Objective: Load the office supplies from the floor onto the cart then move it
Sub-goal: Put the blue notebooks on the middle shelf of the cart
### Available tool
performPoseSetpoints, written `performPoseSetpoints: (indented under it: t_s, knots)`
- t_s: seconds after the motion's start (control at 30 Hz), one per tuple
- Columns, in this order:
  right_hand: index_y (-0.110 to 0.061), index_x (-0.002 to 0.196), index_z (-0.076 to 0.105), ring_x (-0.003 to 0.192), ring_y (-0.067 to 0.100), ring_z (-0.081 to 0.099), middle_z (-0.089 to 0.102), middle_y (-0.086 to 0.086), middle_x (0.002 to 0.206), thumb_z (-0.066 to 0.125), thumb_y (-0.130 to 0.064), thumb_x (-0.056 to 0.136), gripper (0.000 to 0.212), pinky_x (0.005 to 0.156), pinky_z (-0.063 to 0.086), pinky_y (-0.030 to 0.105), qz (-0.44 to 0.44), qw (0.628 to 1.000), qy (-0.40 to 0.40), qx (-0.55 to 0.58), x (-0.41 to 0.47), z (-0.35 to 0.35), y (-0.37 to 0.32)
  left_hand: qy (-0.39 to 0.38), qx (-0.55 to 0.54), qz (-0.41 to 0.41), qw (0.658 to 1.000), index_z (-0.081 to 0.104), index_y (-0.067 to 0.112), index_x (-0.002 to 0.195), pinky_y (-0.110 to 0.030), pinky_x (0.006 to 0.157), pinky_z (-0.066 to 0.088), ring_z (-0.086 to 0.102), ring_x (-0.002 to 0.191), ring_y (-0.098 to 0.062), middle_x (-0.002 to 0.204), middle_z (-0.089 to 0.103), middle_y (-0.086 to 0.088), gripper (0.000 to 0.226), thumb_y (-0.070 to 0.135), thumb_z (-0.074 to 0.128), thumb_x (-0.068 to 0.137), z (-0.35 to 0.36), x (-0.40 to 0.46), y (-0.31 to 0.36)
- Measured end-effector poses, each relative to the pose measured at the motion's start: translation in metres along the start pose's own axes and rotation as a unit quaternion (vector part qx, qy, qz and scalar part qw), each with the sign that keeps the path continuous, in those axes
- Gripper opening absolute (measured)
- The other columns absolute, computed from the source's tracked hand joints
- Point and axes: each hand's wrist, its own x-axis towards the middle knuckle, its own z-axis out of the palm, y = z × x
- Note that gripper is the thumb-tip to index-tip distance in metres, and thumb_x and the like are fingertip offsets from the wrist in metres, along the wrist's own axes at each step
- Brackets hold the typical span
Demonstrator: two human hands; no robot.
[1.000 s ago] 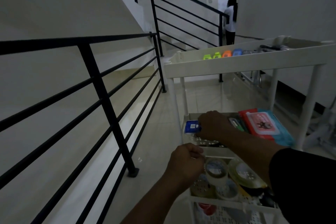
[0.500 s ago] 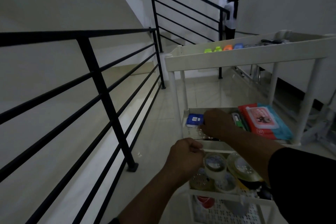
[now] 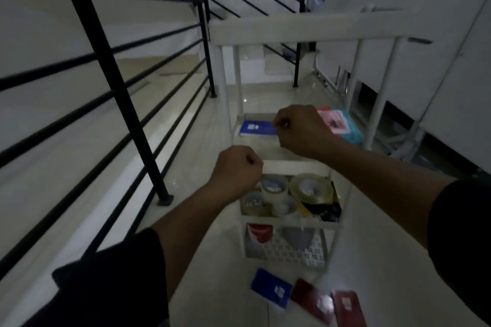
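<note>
black railing (image 3: pixel 111 82) runs down the left. left hand (image 3: pixel 237 168) is curled in a fist at the near rim of the white cart (image 3: pixel 289 30), can't tell if it's gripping anything. tape rolls (image 3: pixel 292 191) sit in the cart's near bin. right hand (image 3: pixel 301 130) has fingers curled, pinching something tiny over the shelf by a blue box (image 3: pixel 256 129). blue packet (image 3: pixel 271 288) and red packets (image 3: pixel 328 301) lie on the near floor.

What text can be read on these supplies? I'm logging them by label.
None can be read.
Blue box on the cart: pale label, blurred.
Pink pack: dark print, blurred.
Blue pack on the floor: white mark, unreadable.
Two red packs: labels blurred.
Tape rolls: no text visible.
</note>
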Motion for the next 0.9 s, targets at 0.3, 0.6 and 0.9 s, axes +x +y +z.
performPoseSetpoints:
  t_s: [0.3, 0.6, 0.9]
  knots:
    - [-0.013, 0.088, 0.076, 0.068, 0.002, 0.060, 0.071, -0.004, 0.083, 0.059, -0.008, 0.079, 0.020, 0.066, 0.047, 0.013, 0.032, 0.997, -0.001, 0.063, -0.150, 0.011, -0.014, -0.005, 0.023, 0.015, 1.000, 0.070, 0.004, 0.075, -0.026, 0.067, 0.050, 0.064, 0.073, -0.018, 0.076, 0.069, -0.007, 0.019, 0.012, 0.056, 0.085, 0.039, -0.101, -0.021]
    - [-0.010, 0.094, 0.073, 0.073, 0.006, 0.060, 0.070, 0.000, 0.088, 0.062, -0.005, 0.082, 0.017, 0.070, 0.048, 0.018, 0.152, 0.973, -0.159, 0.075, -0.270, 0.110, 0.035, -0.182, 0.084, -0.062, 0.978, 0.071, 0.003, 0.085, -0.030, 0.069, 0.056, 0.066, 0.084, -0.019, 0.091, 0.071, -0.010, 0.020, 0.015, 0.055, 0.087, 0.105, -0.157, -0.086]
    - [-0.023, 0.085, 0.056, 0.085, 0.014, 0.066, 0.065, -0.004, 0.092, 0.062, -0.017, 0.074, 0.013, 0.070, 0.053, 0.020, 0.263, 0.921, -0.283, 0.045, -0.302, 0.248, 0.100, -0.220, 0.071, -0.134, 0.963, 0.068, 0.011, 0.111, -0.009, 0.074, 0.034, 0.059, 0.101, -0.012, 0.109, 0.061, 0.005, 0.024, 0.016, 0.056, 0.091, 0.171, -0.139, -0.165]
